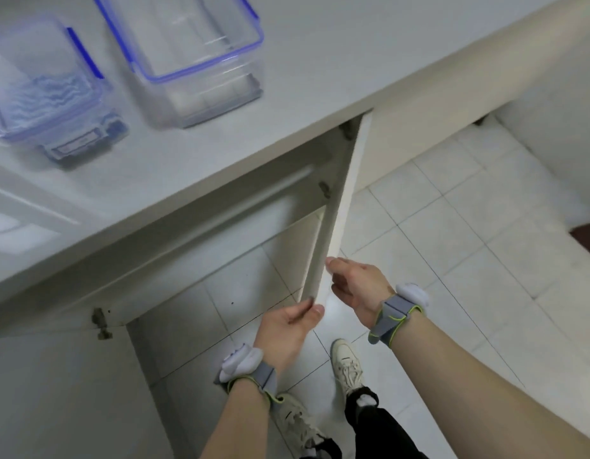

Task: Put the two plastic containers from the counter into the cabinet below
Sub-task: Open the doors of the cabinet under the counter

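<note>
Two clear plastic containers with blue clip rims stand on the grey counter [287, 94]. The smaller container [45, 94] is at the far left; the larger container [194, 58] is to its right. Below the counter the cabinet [221, 226] stands open. Its right door [340, 207] swings out edge-on toward me. My left hand [288, 329] pinches the door's lower free edge from the left. My right hand [356, 286] grips the same edge from the right. Both wrists wear grey straps.
The cabinet's left door [55, 392] hangs open at the lower left, hinges showing. White floor tiles [452, 260] spread to the right. My two shoes [346, 362] stand on the floor just in front of the cabinet. A white wall panel rises at the far right.
</note>
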Action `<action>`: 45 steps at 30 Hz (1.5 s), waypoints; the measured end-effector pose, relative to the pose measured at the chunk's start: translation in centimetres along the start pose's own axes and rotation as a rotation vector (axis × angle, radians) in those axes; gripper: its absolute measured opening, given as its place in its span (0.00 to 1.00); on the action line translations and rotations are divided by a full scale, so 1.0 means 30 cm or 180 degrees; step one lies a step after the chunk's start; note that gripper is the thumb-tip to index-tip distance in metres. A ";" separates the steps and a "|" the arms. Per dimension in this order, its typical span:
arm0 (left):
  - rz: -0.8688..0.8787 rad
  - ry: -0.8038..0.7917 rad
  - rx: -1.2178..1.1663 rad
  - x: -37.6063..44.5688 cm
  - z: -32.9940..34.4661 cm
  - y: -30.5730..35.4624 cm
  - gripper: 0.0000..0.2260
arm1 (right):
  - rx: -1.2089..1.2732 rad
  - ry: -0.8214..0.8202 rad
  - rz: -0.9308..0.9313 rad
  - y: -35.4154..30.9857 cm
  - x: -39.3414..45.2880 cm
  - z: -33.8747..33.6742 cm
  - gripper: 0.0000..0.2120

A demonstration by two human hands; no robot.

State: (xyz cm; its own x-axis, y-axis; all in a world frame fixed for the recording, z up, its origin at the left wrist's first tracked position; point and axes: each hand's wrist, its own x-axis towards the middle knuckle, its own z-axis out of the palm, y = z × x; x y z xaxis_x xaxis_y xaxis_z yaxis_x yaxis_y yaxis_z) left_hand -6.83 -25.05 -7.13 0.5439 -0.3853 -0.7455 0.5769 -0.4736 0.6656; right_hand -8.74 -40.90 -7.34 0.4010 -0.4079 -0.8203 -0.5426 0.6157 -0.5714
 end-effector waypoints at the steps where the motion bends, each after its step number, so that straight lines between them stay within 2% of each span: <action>1: -0.0035 -0.0080 -0.0002 0.000 0.025 -0.012 0.17 | -0.0032 -0.0088 0.0067 0.003 -0.003 -0.024 0.13; 3: -0.0039 -0.0369 0.0093 0.026 0.129 -0.019 0.09 | -0.0077 -0.0104 0.0127 -0.009 -0.011 -0.121 0.16; 5: -0.0015 -0.0617 0.0198 0.059 0.256 -0.013 0.05 | -0.0173 -0.0096 0.0150 -0.028 -0.008 -0.230 0.22; 6: 0.0034 -0.0691 0.0338 0.073 0.327 -0.004 0.03 | -0.0205 -0.0090 0.0134 -0.042 -0.003 -0.289 0.21; 8: 0.0189 -0.0829 0.0590 0.104 0.486 0.018 0.15 | -0.0226 -0.0105 0.0111 -0.078 0.009 -0.412 0.16; 10: 0.0287 -0.0720 0.0750 0.130 0.640 0.049 0.21 | -0.0286 -0.0104 0.0094 -0.131 0.021 -0.525 0.11; 14: 0.0290 -0.0467 0.1006 0.201 0.940 0.121 0.18 | -0.0656 0.0024 0.0051 -0.284 0.075 -0.743 0.09; 17: 0.0273 -0.0188 0.1063 0.240 1.062 0.166 0.17 | -0.1073 -0.0053 0.0158 -0.364 0.124 -0.819 0.10; 24: 0.0219 -0.0042 0.1262 0.322 1.230 0.250 0.14 | -0.1355 -0.0222 0.0254 -0.499 0.214 -0.942 0.12; 27: 0.0110 -0.0181 0.1259 0.343 1.239 0.278 0.15 | -0.1358 -0.0320 0.0304 -0.523 0.231 -0.958 0.12; 32: 0.0103 -0.0519 0.1254 0.299 1.052 0.303 0.22 | -0.1080 -0.0494 0.0373 -0.510 0.208 -0.928 0.14; 34: 0.0041 -0.0472 0.1124 0.260 0.918 0.319 0.20 | -0.1362 -0.0219 0.0218 -0.505 0.176 -0.899 0.15; 37: -0.0098 -0.0008 0.0874 0.206 0.667 0.330 0.19 | -0.1674 0.0245 -0.0126 -0.506 0.116 -0.829 0.17; 38: -0.0165 0.0117 0.0766 0.188 0.587 0.335 0.21 | -0.1719 0.0324 -0.0189 -0.513 0.095 -0.813 0.18; 39: -0.0217 0.0265 0.0655 0.162 0.485 0.347 0.27 | -0.1810 0.0382 -0.0305 -0.531 0.065 -0.776 0.20; 41: -0.0176 0.0507 0.0465 0.086 0.281 0.399 0.36 | -0.1936 0.0427 -0.0518 -0.569 0.006 -0.695 0.26; 43: -0.0014 0.0710 0.0325 -0.004 0.090 0.454 0.36 | -0.2088 0.0344 -0.0616 -0.616 -0.061 -0.590 0.28; 45: 0.0090 0.0923 0.0195 -0.097 -0.084 0.496 0.37 | -0.2210 0.0242 -0.0789 -0.654 -0.120 -0.459 0.27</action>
State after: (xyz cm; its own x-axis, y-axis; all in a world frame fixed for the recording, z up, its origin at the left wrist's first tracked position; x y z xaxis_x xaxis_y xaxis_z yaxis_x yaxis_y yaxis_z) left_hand 1.71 -28.99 5.02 0.7157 -0.1608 -0.6797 0.5260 -0.5163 0.6759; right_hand -9.70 -60.81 6.47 0.5340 -0.5406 -0.6501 -0.7948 -0.0586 -0.6041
